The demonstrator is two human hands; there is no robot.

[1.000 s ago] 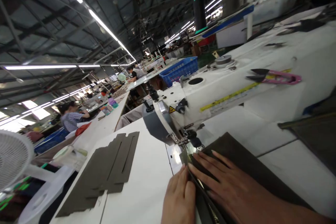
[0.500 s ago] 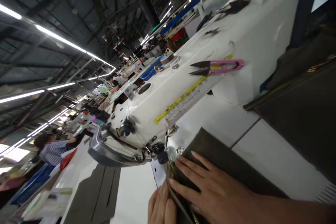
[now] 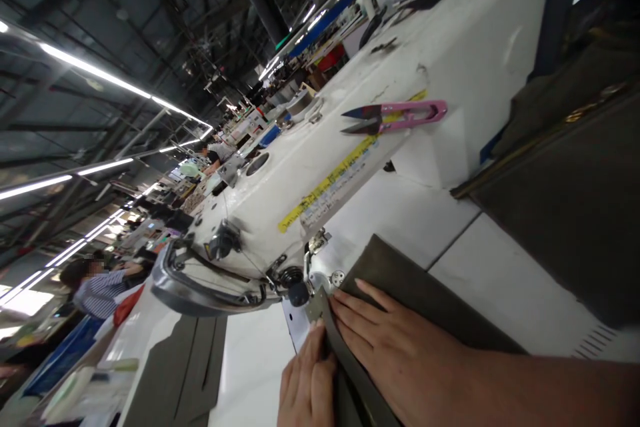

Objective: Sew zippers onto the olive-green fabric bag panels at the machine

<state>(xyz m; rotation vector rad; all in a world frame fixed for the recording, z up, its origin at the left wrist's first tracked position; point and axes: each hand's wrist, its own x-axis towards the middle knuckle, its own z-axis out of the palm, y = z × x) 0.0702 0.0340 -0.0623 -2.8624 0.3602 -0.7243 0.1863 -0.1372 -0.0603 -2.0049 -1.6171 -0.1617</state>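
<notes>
Dark olive fabric (image 3: 400,287) lies on the white bed of a sewing machine (image 3: 320,167), with one edge at the presser foot. My right hand (image 3: 395,340) rests flat on it, fingers stretched toward the needle area. Beside it, my left hand (image 3: 307,380) has its fingers curled at a narrow folded strip (image 3: 345,347) of the same fabric, pinching its edge close to the foot. The needle itself is hidden behind the machine head. Beneath the strip, the fabric's lower layers are partly covered by my hands.
Pink-handled thread snips (image 3: 395,117) lie on top of the machine arm. More olive fabric pieces (image 3: 175,367) lie on the table at left, and a large dark piece (image 3: 560,213) is at right. A person in a striped top (image 3: 103,290) sits farther off at left.
The strip's end now lies flat near the presser foot, covering the gold zipper teeth seen there before. My left fingers have shifted along its edge. The whole view has moved slightly.
</notes>
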